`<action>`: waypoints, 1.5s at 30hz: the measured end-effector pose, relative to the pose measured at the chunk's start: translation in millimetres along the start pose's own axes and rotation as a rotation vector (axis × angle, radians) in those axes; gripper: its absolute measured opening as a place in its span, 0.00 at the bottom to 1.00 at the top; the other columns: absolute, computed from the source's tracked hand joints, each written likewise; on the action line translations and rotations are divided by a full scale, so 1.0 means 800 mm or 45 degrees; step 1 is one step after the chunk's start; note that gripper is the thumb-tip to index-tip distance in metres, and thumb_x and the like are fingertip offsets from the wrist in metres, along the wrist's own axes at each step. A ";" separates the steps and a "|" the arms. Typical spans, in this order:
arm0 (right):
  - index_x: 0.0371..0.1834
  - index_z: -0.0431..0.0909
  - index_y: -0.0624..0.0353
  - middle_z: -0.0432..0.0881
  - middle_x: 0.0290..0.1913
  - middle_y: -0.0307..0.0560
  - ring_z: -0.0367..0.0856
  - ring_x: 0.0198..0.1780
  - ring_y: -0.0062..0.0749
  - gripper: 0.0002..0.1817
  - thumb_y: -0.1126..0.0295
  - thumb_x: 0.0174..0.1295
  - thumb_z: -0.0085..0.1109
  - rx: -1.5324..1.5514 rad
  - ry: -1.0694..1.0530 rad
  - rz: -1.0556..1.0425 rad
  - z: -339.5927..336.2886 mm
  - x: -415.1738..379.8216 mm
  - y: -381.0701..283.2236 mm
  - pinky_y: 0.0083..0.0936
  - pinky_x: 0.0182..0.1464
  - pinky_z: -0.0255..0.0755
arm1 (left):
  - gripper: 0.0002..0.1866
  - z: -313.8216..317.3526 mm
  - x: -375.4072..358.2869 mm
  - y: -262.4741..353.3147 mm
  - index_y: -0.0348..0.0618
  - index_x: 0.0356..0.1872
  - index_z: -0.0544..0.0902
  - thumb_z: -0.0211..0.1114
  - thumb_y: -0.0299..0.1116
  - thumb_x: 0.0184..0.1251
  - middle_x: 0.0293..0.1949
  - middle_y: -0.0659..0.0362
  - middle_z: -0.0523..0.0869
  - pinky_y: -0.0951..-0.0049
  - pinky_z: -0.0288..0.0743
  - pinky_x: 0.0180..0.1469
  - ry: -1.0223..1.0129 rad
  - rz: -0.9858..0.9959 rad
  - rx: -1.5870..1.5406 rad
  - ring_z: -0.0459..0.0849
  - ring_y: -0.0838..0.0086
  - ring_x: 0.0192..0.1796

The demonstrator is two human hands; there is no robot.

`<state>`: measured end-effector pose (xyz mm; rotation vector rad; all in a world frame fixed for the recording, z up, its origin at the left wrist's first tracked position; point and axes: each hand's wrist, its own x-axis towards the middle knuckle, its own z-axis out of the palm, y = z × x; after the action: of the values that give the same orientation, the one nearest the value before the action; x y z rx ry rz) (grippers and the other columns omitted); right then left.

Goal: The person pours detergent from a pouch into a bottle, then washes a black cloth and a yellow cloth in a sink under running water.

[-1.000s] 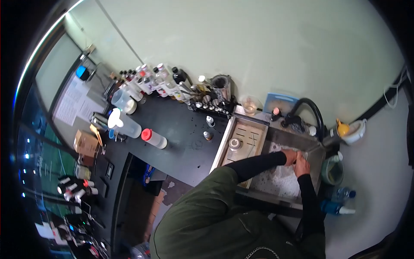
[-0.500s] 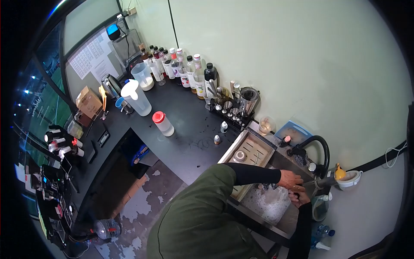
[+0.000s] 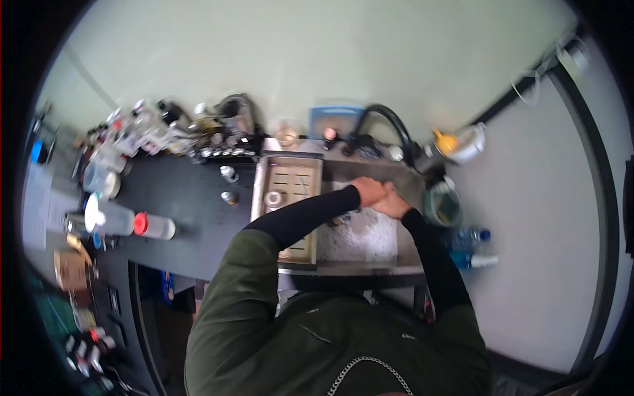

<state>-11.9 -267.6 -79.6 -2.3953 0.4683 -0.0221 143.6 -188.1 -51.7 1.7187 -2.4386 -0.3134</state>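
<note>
My left hand [image 3: 368, 192] and my right hand [image 3: 393, 202] are pressed together over the right basin of the metal sink [image 3: 411, 254]. Their fingers are curled against each other, and blur hides whatever lies between them. Below them, a white speckled layer [image 3: 360, 245], perhaps foam or ice, covers the basin floor. Small dark bits lie at its left side. A black curved tap [image 3: 389, 122] arches behind my hands. Left of the basin, a slotted drain tray [image 3: 295, 188] holds a small round pale object [image 3: 274, 199], partly beside my left sleeve.
On the dark counter [image 3: 198, 218] stand two small dropper bottles [image 3: 228, 173], a red-capped bottle [image 3: 155, 226] and a jug [image 3: 112, 216]. Syrup bottles and bar tools [image 3: 228, 135] line the wall. Right of the sink are a green-tinted container [image 3: 442, 204] and plastic bottles [image 3: 469, 236].
The view has swung right and levelled, centring the sink. My hands have come closer together, and the whitish translucent mass beneath them no longer shows as a raised lump.
</note>
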 end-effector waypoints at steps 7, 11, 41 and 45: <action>0.48 0.79 0.60 0.83 0.43 0.65 0.82 0.48 0.59 0.24 0.53 0.55 0.62 -0.093 -0.095 0.473 0.063 -0.040 -0.044 0.43 0.53 0.76 | 0.14 0.053 -0.047 0.035 0.34 0.47 0.69 0.58 0.27 0.63 0.32 0.38 0.86 0.51 0.81 0.39 -0.145 -0.141 -0.251 0.87 0.45 0.39; 0.47 0.80 0.62 0.84 0.44 0.64 0.81 0.51 0.59 0.23 0.54 0.55 0.61 -0.078 -0.071 0.677 0.090 -0.064 -0.055 0.46 0.55 0.75 | 0.12 0.091 -0.062 0.055 0.33 0.46 0.69 0.56 0.27 0.65 0.33 0.37 0.85 0.50 0.81 0.40 -0.223 -0.223 -0.231 0.87 0.44 0.40; 0.60 0.71 0.63 0.82 0.45 0.67 0.80 0.51 0.61 0.30 0.70 0.52 0.69 -0.483 0.358 0.444 -0.047 -0.205 -0.170 0.49 0.52 0.74 | 0.15 -0.018 -0.043 0.207 0.32 0.42 0.71 0.62 0.32 0.59 0.29 0.40 0.85 0.49 0.80 0.36 0.534 -0.195 -0.237 0.87 0.45 0.34; 0.66 0.66 0.62 0.82 0.46 0.68 0.80 0.52 0.60 0.36 0.70 0.53 0.69 -0.487 0.348 0.415 -0.032 -0.220 -0.178 0.48 0.53 0.74 | 0.17 -0.009 -0.053 0.219 0.32 0.42 0.71 0.62 0.33 0.57 0.27 0.41 0.85 0.49 0.79 0.34 0.537 -0.161 -0.220 0.87 0.46 0.33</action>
<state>-133.7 -124.7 49.4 -2.6660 1.0698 -0.1256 -0.4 -91.7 -0.4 1.6678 -1.9535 -0.1491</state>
